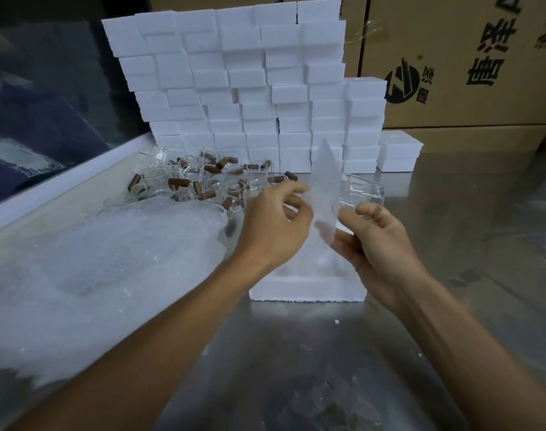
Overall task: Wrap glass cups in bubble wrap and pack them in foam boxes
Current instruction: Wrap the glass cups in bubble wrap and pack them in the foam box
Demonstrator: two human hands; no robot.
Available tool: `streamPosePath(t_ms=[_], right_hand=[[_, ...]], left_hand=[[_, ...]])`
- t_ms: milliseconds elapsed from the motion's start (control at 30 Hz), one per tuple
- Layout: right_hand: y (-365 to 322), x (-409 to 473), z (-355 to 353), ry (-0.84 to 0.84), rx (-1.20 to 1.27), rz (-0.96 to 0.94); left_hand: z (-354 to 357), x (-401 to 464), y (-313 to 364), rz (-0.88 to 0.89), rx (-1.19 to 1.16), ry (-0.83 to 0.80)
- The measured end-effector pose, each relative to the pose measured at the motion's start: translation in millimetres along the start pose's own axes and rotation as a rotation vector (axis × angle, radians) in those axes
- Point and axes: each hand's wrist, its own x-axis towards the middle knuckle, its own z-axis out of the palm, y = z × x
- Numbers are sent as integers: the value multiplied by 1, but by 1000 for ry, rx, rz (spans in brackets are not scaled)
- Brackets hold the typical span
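Note:
A single bubble wrap sheet [324, 181] stands edge-on in the air between my hands. My left hand [274, 222] pinches its left side with thumb and fingers. My right hand [380, 244] holds its lower right part with curled fingers. A clear glass cup [366, 192] shows just beyond my right fingertips; whether they touch it is unclear. Below my hands an open white foam box [309, 289] sits on the metal table. Several glass cups with brown handles [203, 181] lie in a heap at the back left.
A big pile of bubble wrap [94, 275] covers the table's left side. A wall of stacked foam boxes [240, 88] stands behind, with two closed ones [399, 150] to its right. Cardboard cartons [458, 57] line the back. Foam crumbs dot the steel tabletop [296, 353].

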Motion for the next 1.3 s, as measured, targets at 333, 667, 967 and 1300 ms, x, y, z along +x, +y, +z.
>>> streamPosePath(t_ms=[333,667,967,1300], right_hand=[[-3,0,10,31,-50,54],[3,-10,17,-15,-107,-131],[-4,2,17,27,-90,-155],[-8,24,-2,93,-81,-60]], left_hand=[[1,-15,-3,-65,-95,-56],[0,-6,11,-97,23,165],[-17,-6,21,-306,-419,-138],[-35,-2,15,116,175,253]])
